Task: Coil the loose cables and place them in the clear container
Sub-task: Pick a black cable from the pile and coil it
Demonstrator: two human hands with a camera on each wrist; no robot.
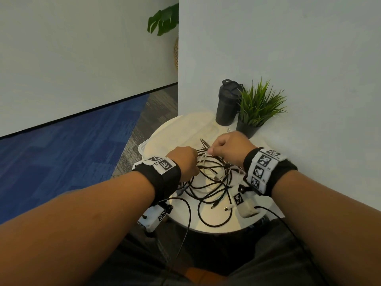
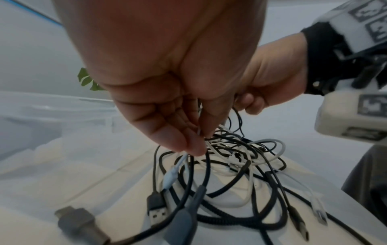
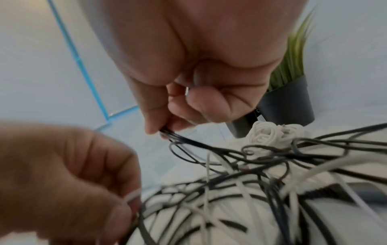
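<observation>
We cannot trace single strands in the tangle of cables [image 1: 208, 182] on the table [image 1: 216, 226]. Our left hand [image 1: 185, 162] pinches a white cable [image 2: 201, 145]; our right hand [image 1: 231, 147] pinches black strands [image 3: 178, 137]. The clear container [image 1: 165, 139] lies far left.

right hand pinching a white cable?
No, in the right wrist view the right hand pinches thin black cable strands; the left hand holds the thin white cable.
</observation>
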